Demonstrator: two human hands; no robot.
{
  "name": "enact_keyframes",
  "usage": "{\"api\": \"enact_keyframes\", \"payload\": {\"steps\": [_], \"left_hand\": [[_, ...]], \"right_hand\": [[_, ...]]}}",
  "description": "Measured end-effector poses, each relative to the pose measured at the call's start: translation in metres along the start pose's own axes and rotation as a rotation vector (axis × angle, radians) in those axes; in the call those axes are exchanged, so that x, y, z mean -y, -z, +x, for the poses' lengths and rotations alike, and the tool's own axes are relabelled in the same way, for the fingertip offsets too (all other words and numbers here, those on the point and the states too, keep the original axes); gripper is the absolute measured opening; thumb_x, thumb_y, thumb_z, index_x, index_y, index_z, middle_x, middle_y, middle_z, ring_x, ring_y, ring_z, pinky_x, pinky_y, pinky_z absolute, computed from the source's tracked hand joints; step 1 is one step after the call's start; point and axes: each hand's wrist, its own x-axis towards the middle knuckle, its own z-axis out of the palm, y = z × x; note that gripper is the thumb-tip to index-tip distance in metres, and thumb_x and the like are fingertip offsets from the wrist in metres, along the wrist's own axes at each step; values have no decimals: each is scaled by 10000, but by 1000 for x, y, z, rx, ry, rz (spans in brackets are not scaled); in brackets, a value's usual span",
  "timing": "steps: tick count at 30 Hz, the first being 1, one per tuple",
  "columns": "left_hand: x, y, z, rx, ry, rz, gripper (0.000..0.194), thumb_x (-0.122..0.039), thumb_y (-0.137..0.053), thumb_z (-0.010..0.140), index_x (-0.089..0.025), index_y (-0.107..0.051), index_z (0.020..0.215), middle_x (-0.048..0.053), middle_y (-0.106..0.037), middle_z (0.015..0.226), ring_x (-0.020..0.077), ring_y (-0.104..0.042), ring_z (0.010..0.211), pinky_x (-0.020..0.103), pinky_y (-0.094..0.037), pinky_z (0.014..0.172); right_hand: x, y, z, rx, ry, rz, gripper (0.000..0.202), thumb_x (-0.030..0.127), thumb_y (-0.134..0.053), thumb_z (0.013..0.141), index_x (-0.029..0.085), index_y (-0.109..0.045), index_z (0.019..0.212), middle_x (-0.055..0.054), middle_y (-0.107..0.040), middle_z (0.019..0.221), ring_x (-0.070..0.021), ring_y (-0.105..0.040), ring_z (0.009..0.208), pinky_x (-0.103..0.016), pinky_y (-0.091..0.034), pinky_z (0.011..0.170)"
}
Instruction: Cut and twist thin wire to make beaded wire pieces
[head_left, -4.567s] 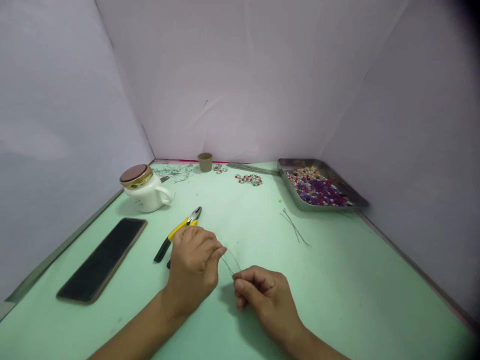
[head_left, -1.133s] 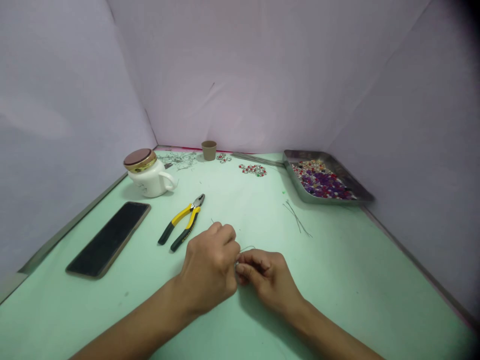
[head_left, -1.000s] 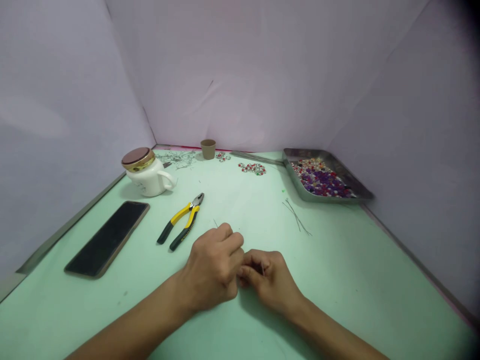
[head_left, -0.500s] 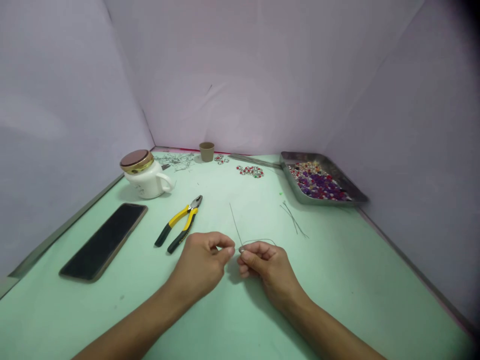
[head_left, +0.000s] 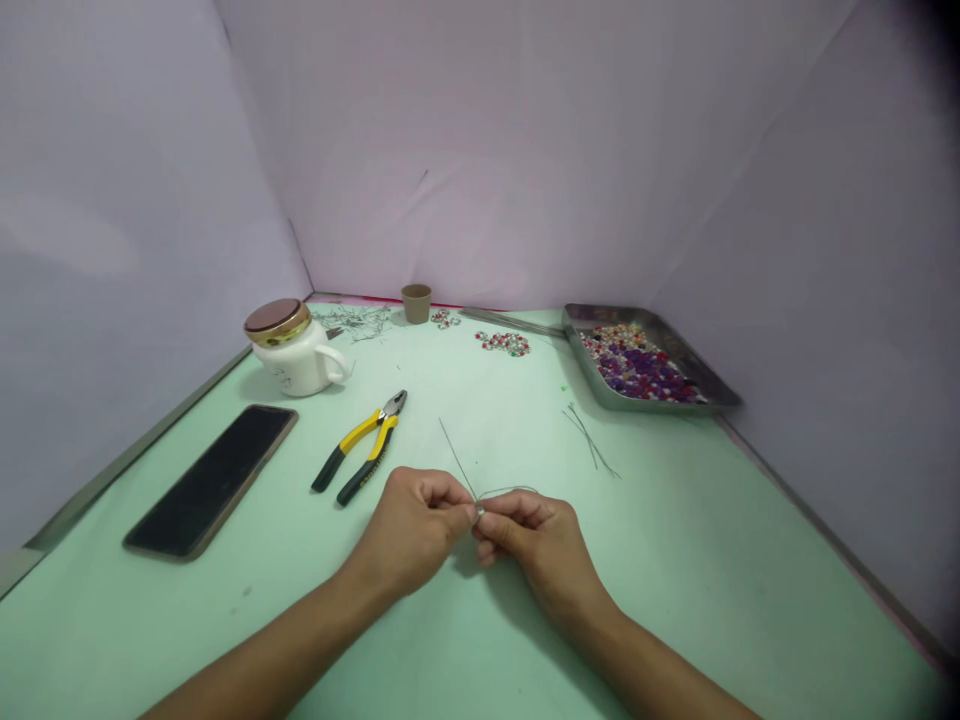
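A thin metal wire (head_left: 456, 455) rises up and to the left from between my fingertips, and a curved length of it bends out behind my right fingers. My left hand (head_left: 420, 525) pinches the wire at the spot where both hands meet. Thumb and forefinger of my right hand (head_left: 536, 540) are closed on it from the other side. A small shiny bit (head_left: 479, 511), perhaps a bead or a wire loop, shows between the fingertips; its kind is too small to tell. Yellow-and-black pliers (head_left: 364, 445) lie with handles spread, left of my left hand.
A phone (head_left: 214, 480) and a lidded white mug (head_left: 296, 360) stand left. Behind are loose wire pieces (head_left: 360, 322), a small brown cup (head_left: 416, 304), red-and-silver beaded rings (head_left: 504, 343) and long wires (head_left: 510, 322). A metal tray (head_left: 652, 404) of beads sits right, near cut wires (head_left: 591, 440).
My left hand has moved right, so its fingertips now meet those of my right hand. The upright wire end leans further left, and the curved part behind my right hand shows less.
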Motion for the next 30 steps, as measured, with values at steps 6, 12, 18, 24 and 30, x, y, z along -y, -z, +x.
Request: {"api": "enact_keyframes", "payload": {"steps": [6,12,18,24,30], "left_hand": [[4,4,3,65,-51,-19,112,-193,-529,599,-130,-564,513,-61,-389,406,47,-281,399,195,-199,392],[8,11,10,237,62,-197,55,-148,-560,575,-131,-553,523,-82,-371,361,28,-216,355,194,-146,372],[6,11,9,111,28,-125,79,-147,-562,590,-132,-564,513,-89,-367,352,21,-229,352,187,-182,382],[6,16,15,78,100,-245,99,-178,-585,603,-136,-544,524,-94,-349,327,14,-201,316,185,-128,347],[6,14,17,157,203,-325,113,-193,-601,586,-133,-530,523,-100,-312,307,4,-143,292,189,-58,325]], "right_hand": [[-2,3,1,92,-30,82,179,240,-702,560,122,-571,587,-6,-604,473,-112,-555,419,-243,-471,458],[-3,6,0,172,-36,67,153,198,-692,570,120,-562,586,-2,-605,463,-112,-565,415,-226,-467,444],[-6,7,4,178,-52,132,189,235,-693,591,107,-616,707,-33,-649,596,-122,-599,489,-258,-498,516],[-8,10,4,203,-84,128,209,281,-675,624,105,-619,721,-39,-642,608,-117,-590,488,-260,-490,503],[-6,9,4,219,-61,151,239,325,-637,663,104,-618,750,-52,-641,635,-119,-588,499,-261,-481,503]]}}
